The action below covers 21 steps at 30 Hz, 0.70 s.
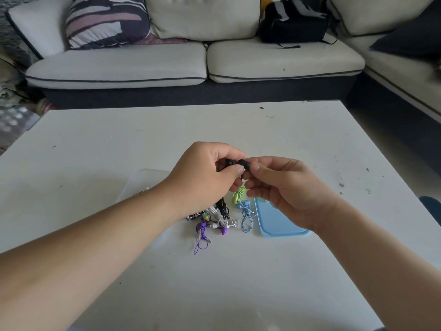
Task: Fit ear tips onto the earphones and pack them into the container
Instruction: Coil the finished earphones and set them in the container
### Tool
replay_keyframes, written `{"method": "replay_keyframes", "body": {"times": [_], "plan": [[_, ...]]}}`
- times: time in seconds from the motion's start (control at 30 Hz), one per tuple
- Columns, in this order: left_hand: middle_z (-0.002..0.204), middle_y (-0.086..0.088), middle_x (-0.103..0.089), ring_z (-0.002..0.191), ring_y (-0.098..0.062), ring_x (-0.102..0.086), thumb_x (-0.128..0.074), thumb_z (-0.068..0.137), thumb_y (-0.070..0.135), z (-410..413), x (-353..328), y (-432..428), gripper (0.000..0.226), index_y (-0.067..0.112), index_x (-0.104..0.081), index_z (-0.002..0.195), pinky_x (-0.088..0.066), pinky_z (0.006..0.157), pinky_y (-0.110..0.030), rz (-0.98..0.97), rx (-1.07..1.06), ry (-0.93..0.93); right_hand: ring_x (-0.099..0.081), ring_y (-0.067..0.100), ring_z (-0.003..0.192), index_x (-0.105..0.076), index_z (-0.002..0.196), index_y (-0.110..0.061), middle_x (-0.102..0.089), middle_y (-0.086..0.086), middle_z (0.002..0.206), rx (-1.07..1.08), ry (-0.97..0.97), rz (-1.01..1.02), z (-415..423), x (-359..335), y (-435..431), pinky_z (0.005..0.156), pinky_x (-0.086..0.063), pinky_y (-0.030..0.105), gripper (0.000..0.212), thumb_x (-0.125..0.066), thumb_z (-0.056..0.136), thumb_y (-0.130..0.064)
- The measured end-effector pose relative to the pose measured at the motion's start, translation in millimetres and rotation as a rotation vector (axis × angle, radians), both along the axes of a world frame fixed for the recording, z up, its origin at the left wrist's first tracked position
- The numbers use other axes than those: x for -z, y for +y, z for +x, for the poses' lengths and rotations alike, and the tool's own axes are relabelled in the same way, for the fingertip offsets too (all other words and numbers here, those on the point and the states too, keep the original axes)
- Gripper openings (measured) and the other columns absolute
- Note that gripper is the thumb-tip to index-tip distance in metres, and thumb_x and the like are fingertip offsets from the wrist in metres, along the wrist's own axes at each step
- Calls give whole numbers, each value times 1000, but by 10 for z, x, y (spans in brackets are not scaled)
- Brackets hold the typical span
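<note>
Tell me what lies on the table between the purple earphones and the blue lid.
In the head view, white earphones and then coiled blue earphones lie between the purple earphones and the blue lid.

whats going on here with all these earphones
A person's left hand pinches a black earphone above the white table, while the right hand pinches a small black piece against it, probably an ear tip. Other coloured earphones lie in a pile below, beside a blue lid. A clear container sits partly behind the left forearm.
</note>
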<state>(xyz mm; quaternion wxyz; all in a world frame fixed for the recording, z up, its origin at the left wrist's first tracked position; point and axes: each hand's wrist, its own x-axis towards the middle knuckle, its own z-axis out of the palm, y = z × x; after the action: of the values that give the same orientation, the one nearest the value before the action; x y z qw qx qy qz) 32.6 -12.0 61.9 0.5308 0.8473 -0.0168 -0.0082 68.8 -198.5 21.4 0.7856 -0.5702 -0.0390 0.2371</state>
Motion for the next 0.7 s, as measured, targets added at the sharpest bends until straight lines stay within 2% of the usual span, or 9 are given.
{"method": "replay_keyframes", "body": {"times": [0.17, 0.37, 0.5, 0.7], "plan": [[77, -6, -78, 66, -16, -77, -69, 95, 4, 20, -15, 14, 17, 15, -75, 106, -59, 66, -20, -45, -17, 4, -65, 22, 74, -73, 106, 4, -70, 16, 87, 84, -109, -77, -23, 36, 77, 67, -58, 31, 19, -61, 99, -9], [79, -7, -77, 66, -15, -76, -70, 95, 4, 20, 17, 47, 21, 11, -73, 115, -56, 64, -16, -23, -24, 14, -64, 24, 74, -73, 105, 4, -70, 19, 90, 103, -56, -95, -13, 28, 81, 68, -58, 33, 17, -62, 99, -7], [79, -6, -78, 67, -18, -77, -69, 96, 5, 31, 58, 103, 23, 11, -73, 117, -62, 70, -23, -3, -57, 12, -64, 25, 75, -72, 107, 6, -71, 18, 90, 65, -15, -63, -18, -1, 121, 71, -57, 37, 18, -61, 99, -6], [80, -7, -78, 67, -18, -77, -70, 95, 5, -26, 41, 273, 20, 14, -75, 112, -64, 71, -28, 27, -85, -3, -65, 24, 75, -73, 109, 3, -71, 17, 89, 60, -34, -115, -50, 1, 329, 68, -57, 33, 20, -65, 99, -12]]}}
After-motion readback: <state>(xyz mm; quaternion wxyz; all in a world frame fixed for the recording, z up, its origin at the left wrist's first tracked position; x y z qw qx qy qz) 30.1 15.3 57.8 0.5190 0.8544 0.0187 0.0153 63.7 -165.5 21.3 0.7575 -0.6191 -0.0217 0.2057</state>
